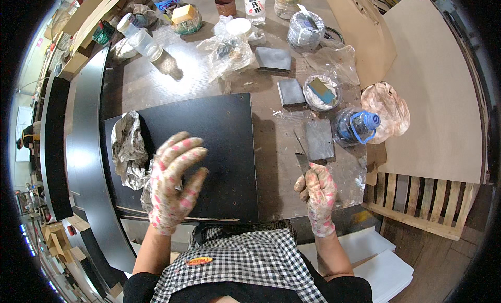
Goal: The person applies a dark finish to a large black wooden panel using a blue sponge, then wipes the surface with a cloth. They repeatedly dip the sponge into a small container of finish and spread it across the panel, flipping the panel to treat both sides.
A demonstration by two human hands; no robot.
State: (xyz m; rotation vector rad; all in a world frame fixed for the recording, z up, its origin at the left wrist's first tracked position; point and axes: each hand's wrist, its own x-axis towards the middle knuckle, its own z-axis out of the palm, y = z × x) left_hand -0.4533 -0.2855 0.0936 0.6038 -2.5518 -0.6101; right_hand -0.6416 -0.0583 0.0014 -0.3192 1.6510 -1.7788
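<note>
My left hand, in a white glove with pink spots and brown stains, is open over the black panel. Its fingers stretch out, and its outer side is against or just over a crumpled, stained grey-white cloth. My right hand, gloved the same way, is closed around a small scraper with its grey blade pointing up. The fingers cover its handle. Just beyond the blade lies a flat grey block. A tub of white paste with a sponge block on it stands farther back.
A large bottle with a blue cap and handle stands at the table's right. Two more grey blocks lie near crumpled plastic film. Long black boards line the left side; a wooden pallet is low right.
</note>
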